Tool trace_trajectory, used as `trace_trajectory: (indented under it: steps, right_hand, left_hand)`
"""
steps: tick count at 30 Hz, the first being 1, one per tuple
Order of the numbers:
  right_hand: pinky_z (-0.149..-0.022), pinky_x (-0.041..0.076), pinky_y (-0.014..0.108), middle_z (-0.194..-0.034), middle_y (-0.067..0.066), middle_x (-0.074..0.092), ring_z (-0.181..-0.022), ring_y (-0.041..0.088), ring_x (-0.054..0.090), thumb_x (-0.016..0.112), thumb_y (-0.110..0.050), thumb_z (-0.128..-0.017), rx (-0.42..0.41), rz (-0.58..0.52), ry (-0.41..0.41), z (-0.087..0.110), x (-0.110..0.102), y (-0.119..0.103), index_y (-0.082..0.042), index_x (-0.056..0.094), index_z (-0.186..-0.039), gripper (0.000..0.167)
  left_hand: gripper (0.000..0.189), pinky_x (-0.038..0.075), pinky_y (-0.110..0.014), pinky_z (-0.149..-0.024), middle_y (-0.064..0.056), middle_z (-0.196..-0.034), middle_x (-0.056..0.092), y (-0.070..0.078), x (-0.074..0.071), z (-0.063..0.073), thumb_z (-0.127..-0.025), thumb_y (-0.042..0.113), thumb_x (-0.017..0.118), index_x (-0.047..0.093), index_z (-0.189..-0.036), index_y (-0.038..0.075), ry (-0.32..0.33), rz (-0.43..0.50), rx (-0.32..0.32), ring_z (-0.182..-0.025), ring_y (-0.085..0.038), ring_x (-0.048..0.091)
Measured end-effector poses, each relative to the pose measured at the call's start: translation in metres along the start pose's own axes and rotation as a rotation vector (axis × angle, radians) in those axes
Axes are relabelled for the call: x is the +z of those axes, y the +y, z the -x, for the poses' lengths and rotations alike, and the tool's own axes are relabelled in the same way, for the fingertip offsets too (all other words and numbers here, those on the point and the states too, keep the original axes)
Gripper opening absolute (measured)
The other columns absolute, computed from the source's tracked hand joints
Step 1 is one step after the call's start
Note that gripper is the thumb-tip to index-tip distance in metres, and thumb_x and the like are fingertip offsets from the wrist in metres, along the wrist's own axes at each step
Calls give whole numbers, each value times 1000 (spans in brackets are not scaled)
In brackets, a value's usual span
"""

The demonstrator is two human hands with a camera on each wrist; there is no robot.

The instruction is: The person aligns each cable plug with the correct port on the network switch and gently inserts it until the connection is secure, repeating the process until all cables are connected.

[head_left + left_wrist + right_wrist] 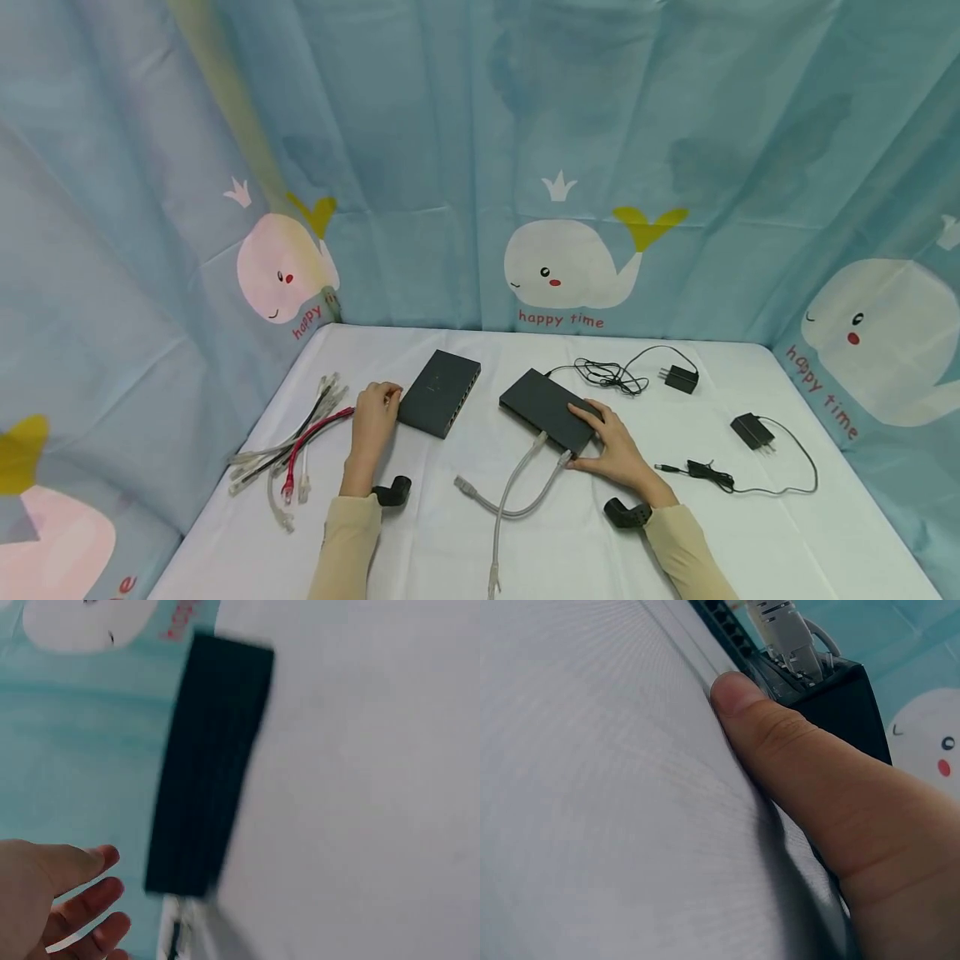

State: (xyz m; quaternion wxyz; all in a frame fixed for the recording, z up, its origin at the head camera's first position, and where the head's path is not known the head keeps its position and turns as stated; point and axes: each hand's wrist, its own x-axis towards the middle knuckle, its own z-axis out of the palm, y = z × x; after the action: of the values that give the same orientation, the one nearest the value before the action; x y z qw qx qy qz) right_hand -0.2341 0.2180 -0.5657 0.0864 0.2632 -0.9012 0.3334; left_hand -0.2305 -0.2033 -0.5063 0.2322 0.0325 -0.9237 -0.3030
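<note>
A black network switch [438,392] lies left of centre, its row of ports facing right. Beside its left edge hovers my left hand [372,421]; in the left wrist view the fingers [82,907] are loosely bent, hold nothing and stand apart from the switch. A second black network switch [536,400] is gripped at its right end by my right hand [615,446], fingers on top and thumb at the port edge. Two grey network cables [517,483] are plugged into that edge. In the right wrist view the thumb [802,757] presses just below a clear plug [784,634].
At the left lies a bundle of network cables [296,450], grey, black and red. A coiled adapter cord [611,375] runs from the right switch to a black power adapter [681,379]. Another power adapter [752,431] with its cord lies farther right. Patterned curtains surround the table.
</note>
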Motion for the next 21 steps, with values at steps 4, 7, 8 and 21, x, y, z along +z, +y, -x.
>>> trace_trajectory:
  steps: [4,7,8,21]
  right_hand:
    - [-94,33,62,-146,15,29,-128,38,33,75,-62,-61,-2,-4,2,0,1,1,-29,39,-141,94]
    - [-94,33,62,-146,14,29,-128,38,33,75,-63,-61,-1,3,-1,0,1,2,-29,38,-141,94]
    - [-94,33,62,-146,14,28,-128,38,33,75,-63,-61,-1,6,-3,0,1,2,-29,38,-142,94]
    - [-94,33,62,-146,15,28,-128,38,33,75,-62,-62,0,0,-8,-1,0,0,-27,38,-142,94]
  left_hand:
    - [15,42,-50,-73,-17,-100,63,-15,-3,0,-87,8,64,68,-100,3,31,-72,-35,-90,-37,53]
    - [19,38,-54,-75,-17,-105,63,-23,-1,1,-87,10,65,68,-104,4,26,-132,-64,-97,-39,51]
    - [20,37,-54,-77,-17,-106,64,-25,-1,1,-87,12,65,68,-105,4,17,-145,-73,-99,-39,51]
    - [18,30,-56,-86,-18,-101,59,-28,2,-14,-86,15,67,69,-100,4,-85,-221,-115,-101,-38,45]
